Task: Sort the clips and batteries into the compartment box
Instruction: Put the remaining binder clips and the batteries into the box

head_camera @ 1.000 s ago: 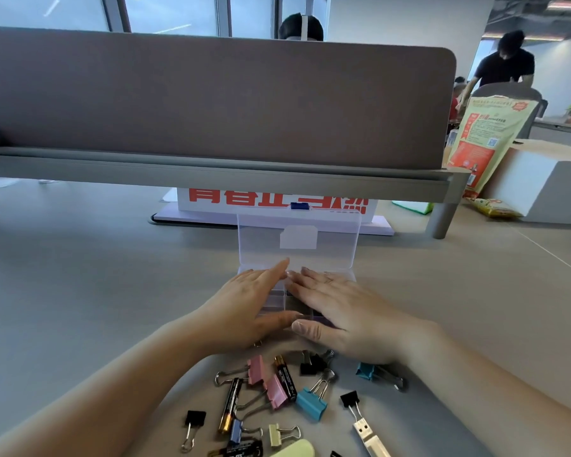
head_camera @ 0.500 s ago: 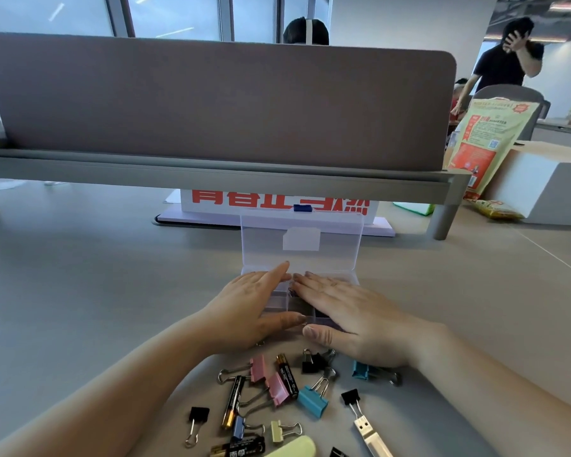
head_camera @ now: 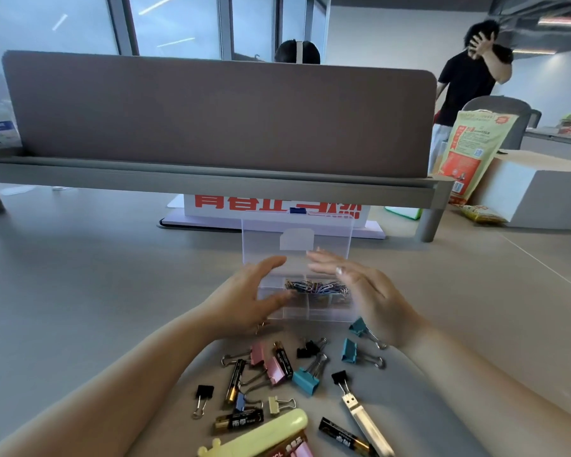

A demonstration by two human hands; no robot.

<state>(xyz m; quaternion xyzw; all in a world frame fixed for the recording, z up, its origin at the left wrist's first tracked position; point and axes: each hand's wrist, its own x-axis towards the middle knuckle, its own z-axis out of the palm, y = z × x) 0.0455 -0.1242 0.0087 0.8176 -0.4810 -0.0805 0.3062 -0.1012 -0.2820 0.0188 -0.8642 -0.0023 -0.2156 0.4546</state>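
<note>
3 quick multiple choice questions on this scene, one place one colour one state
1. Where are the paper clips? A) in a compartment of the box B) loose on the table C) on the shelf
2. What colour is the binder clip nearest the right hand? A) pink B) teal C) yellow
3. How is the box's lid? A) shut B) open, standing upright C) detached, lying flat
Answers: 1 A, they fill a back compartment; 2 B, it lies by that wrist; 3 B, it stands behind the compartments.
</note>
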